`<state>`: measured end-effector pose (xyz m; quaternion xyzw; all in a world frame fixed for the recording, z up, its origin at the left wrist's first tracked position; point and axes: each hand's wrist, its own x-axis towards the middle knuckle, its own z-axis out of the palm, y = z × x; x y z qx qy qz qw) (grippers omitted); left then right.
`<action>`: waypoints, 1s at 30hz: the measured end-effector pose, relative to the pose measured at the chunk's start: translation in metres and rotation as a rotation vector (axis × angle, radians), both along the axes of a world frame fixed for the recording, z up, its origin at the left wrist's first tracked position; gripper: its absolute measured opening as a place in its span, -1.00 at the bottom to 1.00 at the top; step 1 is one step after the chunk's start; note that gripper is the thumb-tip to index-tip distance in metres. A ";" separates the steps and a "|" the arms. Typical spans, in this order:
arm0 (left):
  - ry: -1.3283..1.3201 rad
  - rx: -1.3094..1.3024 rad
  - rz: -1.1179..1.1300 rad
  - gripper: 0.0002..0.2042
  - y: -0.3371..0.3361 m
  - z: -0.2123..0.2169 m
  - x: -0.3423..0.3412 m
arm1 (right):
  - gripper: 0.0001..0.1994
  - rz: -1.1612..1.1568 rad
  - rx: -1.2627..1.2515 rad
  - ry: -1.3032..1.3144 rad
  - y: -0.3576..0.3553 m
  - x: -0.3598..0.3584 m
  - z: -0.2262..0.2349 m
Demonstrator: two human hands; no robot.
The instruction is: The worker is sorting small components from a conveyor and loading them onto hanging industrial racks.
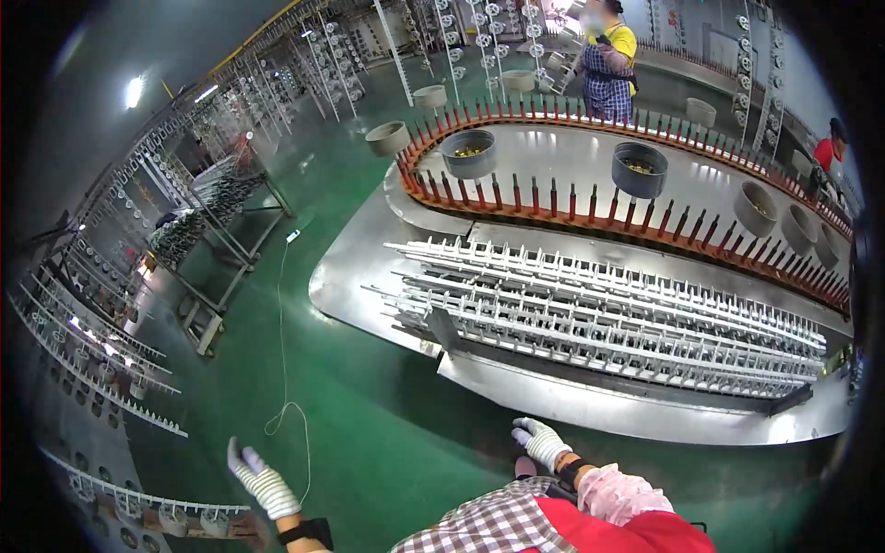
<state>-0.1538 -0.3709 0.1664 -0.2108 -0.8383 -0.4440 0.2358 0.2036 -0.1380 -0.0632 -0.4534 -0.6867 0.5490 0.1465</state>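
My left hand, in a white striped glove with greyish fingertips, hangs over the green floor at the lower left. Its fingers stretch out and nothing is in them. Closest to it is a white rack bar carrying round grey parts. In a matching glove, my right hand is in front of the metal table, apart from its edge. Its fingers are loosely bent and slightly apart, with nothing seen in them. On that table lies a stack of white toothed racks.
Red spindles with dark tips line a looped track behind the racks. Grey tubs stand over the table. A wheeled cart holds more racks at left. A thin cord crosses the floor. A person in yellow stands beyond the track.
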 end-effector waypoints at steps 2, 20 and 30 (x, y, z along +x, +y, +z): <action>-0.081 0.047 -0.087 -0.71 0.042 -0.010 -0.004 | -0.67 0.002 -0.017 -0.019 0.017 -0.007 0.002; -0.156 -0.292 -1.020 -0.73 0.420 -0.105 -0.178 | -0.63 -0.545 -0.058 -0.278 0.026 -0.057 0.007; 0.300 -0.848 -1.023 -0.67 0.534 -0.154 -0.197 | -0.61 -1.098 -0.231 -0.058 -0.044 -0.075 0.058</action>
